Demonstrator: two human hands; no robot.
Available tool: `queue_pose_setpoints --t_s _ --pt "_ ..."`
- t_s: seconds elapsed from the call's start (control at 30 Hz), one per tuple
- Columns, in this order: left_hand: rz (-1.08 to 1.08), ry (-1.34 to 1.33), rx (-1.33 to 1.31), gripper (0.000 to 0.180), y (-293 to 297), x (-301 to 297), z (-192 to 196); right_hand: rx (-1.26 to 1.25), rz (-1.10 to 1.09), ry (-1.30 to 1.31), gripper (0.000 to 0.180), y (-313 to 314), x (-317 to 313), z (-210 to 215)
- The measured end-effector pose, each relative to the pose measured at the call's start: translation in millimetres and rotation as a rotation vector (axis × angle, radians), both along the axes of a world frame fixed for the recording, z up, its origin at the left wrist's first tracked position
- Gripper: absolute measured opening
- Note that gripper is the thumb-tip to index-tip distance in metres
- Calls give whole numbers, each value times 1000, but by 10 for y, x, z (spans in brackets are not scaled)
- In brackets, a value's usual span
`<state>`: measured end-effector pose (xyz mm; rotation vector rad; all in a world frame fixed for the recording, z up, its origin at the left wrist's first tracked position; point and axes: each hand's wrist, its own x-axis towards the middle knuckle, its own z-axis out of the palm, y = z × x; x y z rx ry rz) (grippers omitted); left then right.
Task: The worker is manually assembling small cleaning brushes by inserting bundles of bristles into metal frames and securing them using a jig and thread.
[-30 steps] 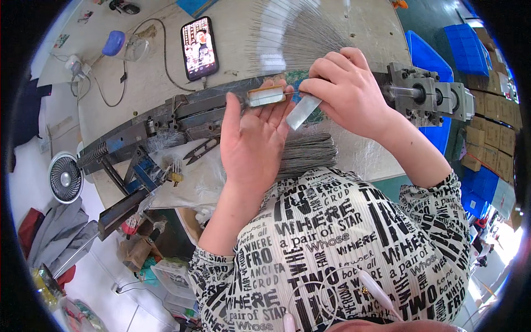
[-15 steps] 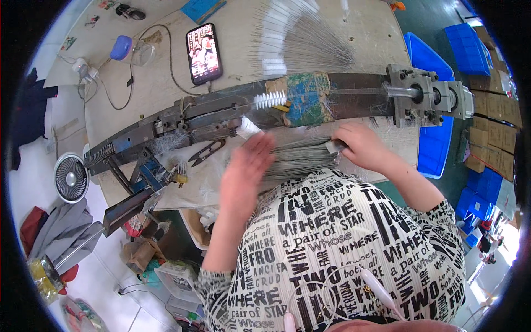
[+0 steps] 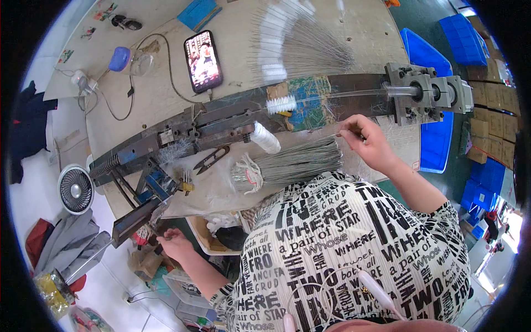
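A bundle of thin grey wires (image 3: 301, 162), bound with white string at its left end, lies on the bench before me. At its right end my right hand (image 3: 362, 141) pinches what looks like a thin wire. My left hand (image 3: 177, 245) is down at the lower left, below the bench edge, with fingers curled by the dark metal arm (image 3: 133, 217). What they close on is hard to make out. On the metal rail machine (image 3: 221, 115) a white bristle brush (image 3: 281, 105) sits in line with the spindle (image 3: 406, 92). A white roll of bristle (image 3: 265, 138) stands just below the rail.
Thread snips (image 3: 212, 160) lie left of the bundle. Behind the rail are a lit phone (image 3: 203, 62) on a cable and a fan of finished brushes (image 3: 301, 41). A small fan (image 3: 76, 190) stands left; a blue bin (image 3: 434, 110) is beyond the right edge.
My left hand has gone from over the bundle to the lower left. The brush sits further right and looks denser. The pale piece by my right fingers no longer shows.
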<state>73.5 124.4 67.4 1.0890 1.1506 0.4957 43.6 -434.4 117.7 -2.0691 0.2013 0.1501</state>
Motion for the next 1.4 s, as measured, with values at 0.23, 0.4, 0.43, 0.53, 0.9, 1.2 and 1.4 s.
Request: queue_pose_setpoints --t_s 0.23,0.4,0.43,0.53,0.9,1.2,1.4 --pt "-795 -185 -53 38 -2058 261 545 664 -350 -149 4 -3 255 676" --pt "-1848 -829 754 28 -2961 667 1067 616 393 -731 12 349 793 1259" --pt "-1843 -831 764 28 -2878 632 1045 700 419 -779 15 426 830 1266" --pt "-1464 -220 53 21 -2524 488 822 396 74 -427 24 433 725 1165" --pt "-1480 -351 263 57 -2606 605 929 -162 387 -120 24 378 749 469" --pt "-1465 -347 204 33 -2759 637 942 -1002 473 -247 8 -288 657 791" --pt "-1520 -237 579 13 -2748 722 1027 -1062 437 -251 15 -513 1298 423"
